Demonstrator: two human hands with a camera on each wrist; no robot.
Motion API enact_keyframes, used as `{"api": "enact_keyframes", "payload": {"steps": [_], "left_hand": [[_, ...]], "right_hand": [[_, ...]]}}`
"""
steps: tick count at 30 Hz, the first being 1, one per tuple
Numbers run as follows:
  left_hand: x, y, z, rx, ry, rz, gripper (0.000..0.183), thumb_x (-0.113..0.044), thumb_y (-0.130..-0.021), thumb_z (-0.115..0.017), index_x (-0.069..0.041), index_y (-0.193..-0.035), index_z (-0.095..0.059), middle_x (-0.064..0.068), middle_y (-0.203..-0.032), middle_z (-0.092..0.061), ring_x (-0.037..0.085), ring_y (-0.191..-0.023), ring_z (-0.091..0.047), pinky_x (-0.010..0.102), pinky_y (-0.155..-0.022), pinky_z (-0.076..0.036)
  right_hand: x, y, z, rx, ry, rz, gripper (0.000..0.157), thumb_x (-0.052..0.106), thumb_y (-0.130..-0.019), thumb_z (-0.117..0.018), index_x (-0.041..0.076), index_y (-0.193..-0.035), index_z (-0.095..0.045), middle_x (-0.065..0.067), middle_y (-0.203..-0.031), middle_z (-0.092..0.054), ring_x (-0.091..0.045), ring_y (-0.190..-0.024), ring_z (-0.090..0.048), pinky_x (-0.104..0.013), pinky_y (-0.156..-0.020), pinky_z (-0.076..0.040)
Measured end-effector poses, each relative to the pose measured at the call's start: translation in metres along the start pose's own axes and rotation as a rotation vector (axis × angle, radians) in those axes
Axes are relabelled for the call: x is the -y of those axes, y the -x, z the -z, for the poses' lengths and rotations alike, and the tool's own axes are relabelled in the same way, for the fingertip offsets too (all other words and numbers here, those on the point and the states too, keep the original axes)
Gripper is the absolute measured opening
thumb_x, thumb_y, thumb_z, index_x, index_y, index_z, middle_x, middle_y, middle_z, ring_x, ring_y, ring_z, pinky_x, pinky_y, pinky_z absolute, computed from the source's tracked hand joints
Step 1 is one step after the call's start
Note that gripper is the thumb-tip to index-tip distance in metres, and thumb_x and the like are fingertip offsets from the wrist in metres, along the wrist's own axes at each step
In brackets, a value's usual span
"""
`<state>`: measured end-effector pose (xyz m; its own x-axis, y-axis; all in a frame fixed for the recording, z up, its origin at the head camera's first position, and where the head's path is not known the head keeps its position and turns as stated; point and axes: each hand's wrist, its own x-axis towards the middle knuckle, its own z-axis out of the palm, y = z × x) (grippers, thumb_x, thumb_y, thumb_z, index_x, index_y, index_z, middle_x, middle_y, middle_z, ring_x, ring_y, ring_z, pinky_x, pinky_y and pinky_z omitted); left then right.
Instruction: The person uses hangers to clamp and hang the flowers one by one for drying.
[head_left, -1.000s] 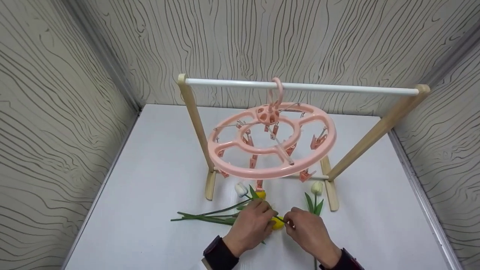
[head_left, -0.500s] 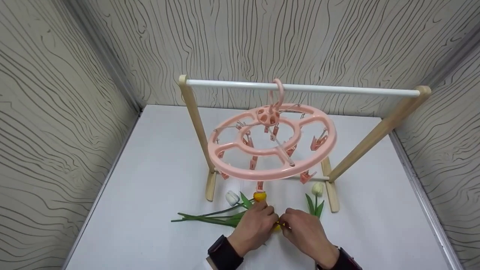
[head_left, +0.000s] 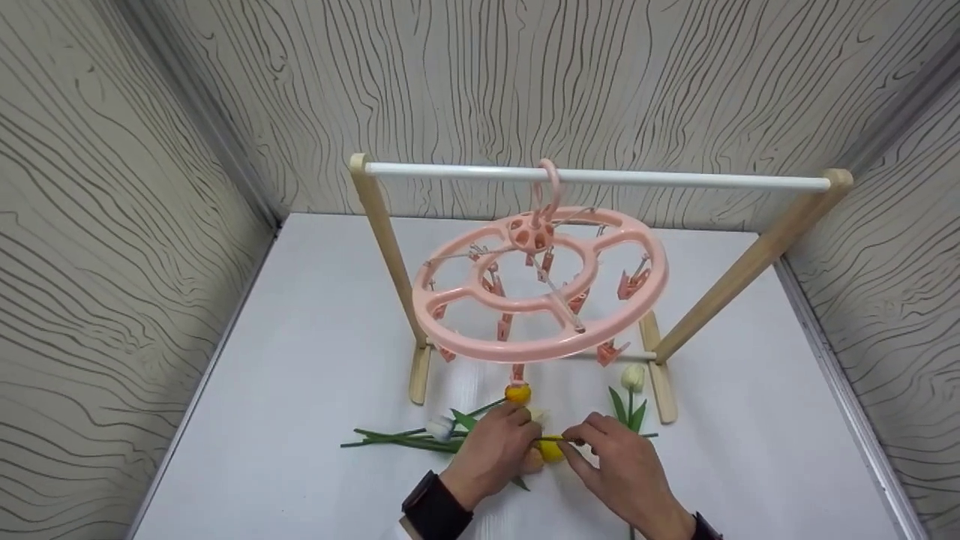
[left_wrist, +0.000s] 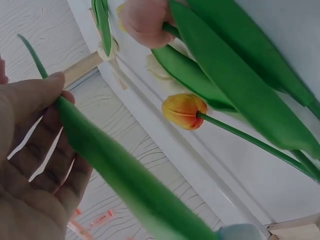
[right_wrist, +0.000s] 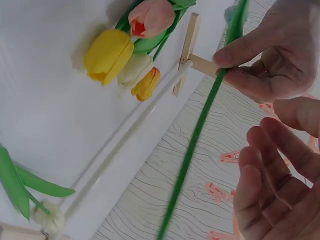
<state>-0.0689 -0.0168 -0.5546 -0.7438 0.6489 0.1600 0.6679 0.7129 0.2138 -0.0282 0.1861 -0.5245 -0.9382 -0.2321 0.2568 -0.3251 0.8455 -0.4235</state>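
The left hand [head_left: 491, 452] pinches the green stem [right_wrist: 194, 145] of a bluish-white tulip [head_left: 440, 428], while the right hand [head_left: 626, 469] holds nothing, its fingers loosely bent just beside that stem. The pinched tulip is in front of the pink clip hanger [head_left: 525, 350], its head toward the hanger's left side and its stem running right. Also in front of the hanger, on the white table [head_left: 315, 337], lie a yellow tulip [head_left: 551, 450], a pink tulip [right_wrist: 151, 18], a cream tulip [right_wrist: 135, 70] and an orange-yellow tulip [head_left: 517, 393], the last nearest the hanger. Bundled stems [head_left: 409, 442] lie at the hanger's front left; a second cream tulip [head_left: 633, 377] lies at its front right. The hanger hooks over a white rod [head_left: 675, 178], pink clips [head_left: 634, 285] dangling beneath its ring; a wood-grain wall panel [head_left: 480, 75] stands behind it
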Motion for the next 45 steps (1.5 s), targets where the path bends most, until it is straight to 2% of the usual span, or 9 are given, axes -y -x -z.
{"api": "enact_keyframes", "payload": {"steps": [5,7,10,13,16,21,30,37,45], "left_hand": [[0.006,0.008,0.008,-0.061,0.133,0.06,0.007,-0.012,-0.096,-0.081,-0.014,-0.102,-0.083,-0.004,-0.101,-0.078,0.013,-0.097,-0.067,0.024,-0.094,-0.061],[0.009,0.011,0.013,-0.074,0.206,0.094,0.008,-0.009,-0.099,-0.078,-0.013,-0.103,-0.083,-0.003,-0.103,-0.079,0.014,-0.097,-0.066,0.024,-0.094,-0.061],[0.01,0.014,0.02,-0.088,0.309,0.139,0.007,-0.009,-0.1,-0.077,-0.012,-0.104,-0.082,-0.003,-0.105,-0.078,0.013,-0.095,-0.063,0.022,-0.09,-0.06],[0.009,0.016,0.025,-0.116,0.375,0.151,0.007,-0.01,-0.099,-0.08,-0.013,-0.105,-0.082,-0.004,-0.103,-0.078,0.011,-0.092,-0.062,0.02,-0.087,-0.059],[0.007,0.018,0.026,-0.157,0.428,0.151,0.009,-0.011,-0.098,-0.081,-0.014,-0.106,-0.082,-0.005,-0.104,-0.078,0.01,-0.093,-0.064,0.019,-0.087,-0.061],[0.005,0.02,0.023,-0.223,0.511,0.18,0.013,-0.007,-0.097,-0.081,-0.013,-0.108,-0.08,-0.003,-0.107,-0.079,0.012,-0.097,-0.067,0.022,-0.093,-0.063],[0.002,0.017,0.019,-0.287,0.588,0.213,0.011,-0.009,-0.097,-0.081,-0.014,-0.106,-0.079,-0.003,-0.108,-0.078,0.012,-0.098,-0.067,0.023,-0.096,-0.064],[0.0,0.017,0.015,-0.303,0.634,0.182,0.012,-0.004,-0.097,-0.081,-0.011,-0.106,-0.077,-0.003,-0.105,-0.077,0.008,-0.094,-0.066,0.018,-0.09,-0.064],[-0.002,0.014,0.012,-0.359,0.648,0.118,0.015,-0.006,-0.097,-0.081,-0.013,-0.106,-0.072,0.0,-0.106,-0.079,0.007,-0.093,-0.072,0.017,-0.088,-0.064]], "right_hand": [[-0.003,0.005,-0.001,0.079,-0.205,-0.16,0.012,0.017,-0.09,-0.089,0.024,-0.089,-0.081,0.016,-0.082,-0.071,0.005,-0.069,-0.057,-0.015,-0.06,-0.054],[-0.004,0.006,-0.002,0.106,-0.293,-0.221,0.009,0.019,-0.093,-0.087,0.024,-0.09,-0.081,0.014,-0.084,-0.074,0.006,-0.07,-0.059,-0.015,-0.062,-0.056],[-0.006,0.005,-0.002,0.147,-0.457,-0.377,0.004,0.023,-0.097,-0.083,0.019,-0.098,-0.081,0.007,-0.091,-0.079,0.001,-0.074,-0.065,-0.017,-0.066,-0.059],[-0.007,0.001,-0.003,0.132,-0.651,-0.545,0.017,0.024,-0.099,-0.081,0.009,-0.108,-0.08,-0.002,-0.097,-0.081,-0.008,-0.076,-0.07,-0.02,-0.068,-0.063],[-0.006,-0.002,-0.003,0.064,-0.834,-0.63,0.025,0.016,-0.1,-0.079,0.0,-0.119,-0.075,-0.006,-0.099,-0.078,-0.015,-0.077,-0.073,-0.024,-0.073,-0.067],[-0.001,-0.005,-0.002,-0.072,-1.014,-0.593,0.03,0.001,-0.101,-0.074,-0.007,-0.128,-0.066,-0.002,-0.105,-0.076,-0.015,-0.089,-0.078,-0.028,-0.083,-0.07],[0.009,-0.014,0.001,-0.336,-1.143,-0.503,0.017,-0.004,-0.104,-0.067,-0.004,-0.121,-0.065,0.0,-0.102,-0.078,-0.014,-0.091,-0.081,-0.034,-0.082,-0.071],[0.017,-0.017,0.004,-0.398,-1.244,-0.44,0.016,-0.006,-0.107,-0.061,0.002,-0.119,-0.067,-0.001,-0.102,-0.077,-0.014,-0.092,-0.08,-0.035,-0.085,-0.07],[0.018,-0.02,0.008,-0.407,-1.284,-0.325,0.021,-0.016,-0.102,-0.061,-0.002,-0.114,-0.07,-0.003,-0.102,-0.077,-0.013,-0.092,-0.081,-0.032,-0.084,-0.069]]}}
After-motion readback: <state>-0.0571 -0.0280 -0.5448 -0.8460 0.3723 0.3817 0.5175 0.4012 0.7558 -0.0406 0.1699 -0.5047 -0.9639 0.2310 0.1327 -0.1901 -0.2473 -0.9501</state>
